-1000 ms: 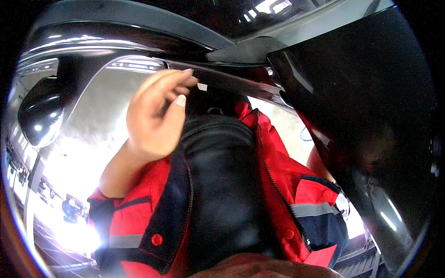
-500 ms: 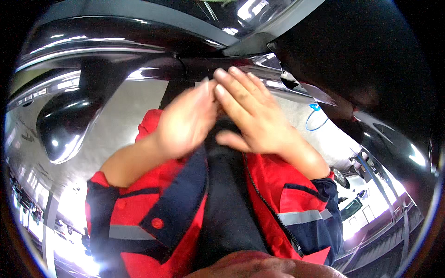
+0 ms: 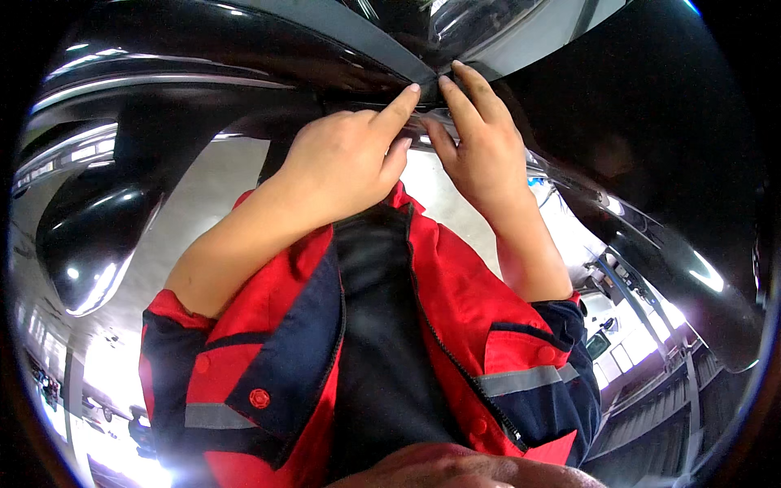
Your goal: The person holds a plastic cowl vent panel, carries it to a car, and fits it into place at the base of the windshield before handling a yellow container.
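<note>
Both of my hands reach up to a seam on a glossy black car body. My left hand (image 3: 340, 154) has its index finger stretched out, its tip at the end of a grey trim strip (image 3: 358, 41); its thumb stands apart and its other fingers are partly hidden. My right hand (image 3: 488, 159) faces it from the other side of the seam, two fingertips on the dark joint (image 3: 435, 80) and the thumb spread away. Neither hand shows anything held. Below the fingertips runs a shiny black body edge (image 3: 366, 102).
A black side mirror (image 3: 98, 236) juts out on the left. A large dark panel (image 3: 634, 106) fills the right, above a curved glossy body panel (image 3: 683, 260). Pale floor (image 3: 220, 187) shows beneath. Metal posts (image 3: 630, 285) stand farther off at the right.
My hands were close together and blurred in front of my chest. Now they are apart, farther forward, with fingertips at the seam. The car has shifted slightly in the view.
</note>
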Motion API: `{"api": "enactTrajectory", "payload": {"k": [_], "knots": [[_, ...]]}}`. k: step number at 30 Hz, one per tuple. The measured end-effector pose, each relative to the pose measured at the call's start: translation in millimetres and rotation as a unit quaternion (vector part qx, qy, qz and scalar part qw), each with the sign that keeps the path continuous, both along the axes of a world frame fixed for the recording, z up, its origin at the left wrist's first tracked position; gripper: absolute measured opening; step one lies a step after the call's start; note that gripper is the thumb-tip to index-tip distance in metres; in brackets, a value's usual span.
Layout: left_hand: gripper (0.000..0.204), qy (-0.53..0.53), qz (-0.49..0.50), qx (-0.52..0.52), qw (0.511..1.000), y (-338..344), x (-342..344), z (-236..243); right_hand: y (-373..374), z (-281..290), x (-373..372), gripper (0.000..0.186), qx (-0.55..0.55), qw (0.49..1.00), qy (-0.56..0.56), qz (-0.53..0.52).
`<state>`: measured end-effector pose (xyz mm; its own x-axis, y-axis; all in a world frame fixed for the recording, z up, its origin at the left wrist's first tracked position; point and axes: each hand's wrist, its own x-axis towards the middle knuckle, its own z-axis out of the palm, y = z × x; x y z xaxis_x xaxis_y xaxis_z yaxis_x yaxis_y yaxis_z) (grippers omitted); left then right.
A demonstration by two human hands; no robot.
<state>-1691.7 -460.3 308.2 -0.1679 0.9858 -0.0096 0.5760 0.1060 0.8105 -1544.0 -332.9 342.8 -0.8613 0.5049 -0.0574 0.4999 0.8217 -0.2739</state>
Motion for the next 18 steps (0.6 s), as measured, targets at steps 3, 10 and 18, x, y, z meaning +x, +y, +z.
{"api": "enactTrajectory", "payload": {"k": [3,10,18], "knots": [[0.05,0.025,0.004,0.012,1.0,2.4,-0.5,-13.5,-1.3,-20.1,10.5,0.041,0.043,0.998,0.042,0.022],[0.043,0.127,-0.031,-0.007,0.991,0.7,-6.3,-16.2,2.1,-36.1,12.3,0.037,0.097,0.989,0.079,0.077],[0.037,0.058,-0.015,-0.05,0.997,10.2,-10.6,-2.1,7.2,-37.9,11.5,0.034,0.038,0.989,0.102,0.098]]}}
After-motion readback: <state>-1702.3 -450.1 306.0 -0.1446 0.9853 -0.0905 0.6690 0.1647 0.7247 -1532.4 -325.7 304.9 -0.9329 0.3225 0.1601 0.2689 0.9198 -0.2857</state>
